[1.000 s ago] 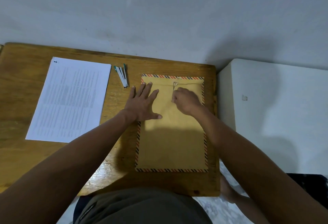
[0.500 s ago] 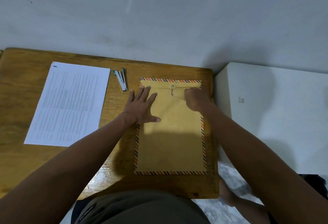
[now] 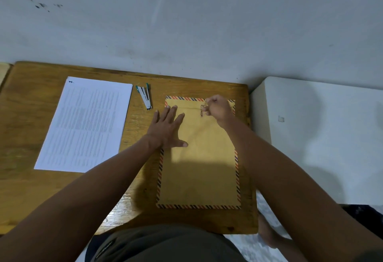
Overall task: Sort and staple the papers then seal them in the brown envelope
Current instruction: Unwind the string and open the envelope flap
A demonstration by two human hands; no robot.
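Pressing flat on the brown envelope (image 3: 199,170) with the left hand (image 3: 169,128), fingers spread wide and released, palm over its left striped edge. Right hand (image 3: 217,107) curled into a loose fist at the far end of the envelope, fingertips pinched on the thin string or clasp (image 3: 202,110) of the closure; too small to make out which. Envelope lying flat on the right part of the wooden worktop (image 3: 24,189), long axis running near to far, flap end far. Printed papers (image 3: 85,125) stacked to the left, well apart, long axis slightly tilted. Stapler (image 3: 145,95) between papers and envelope at the far side, opened out. Near edge of the worktop hidden by the person's lap.
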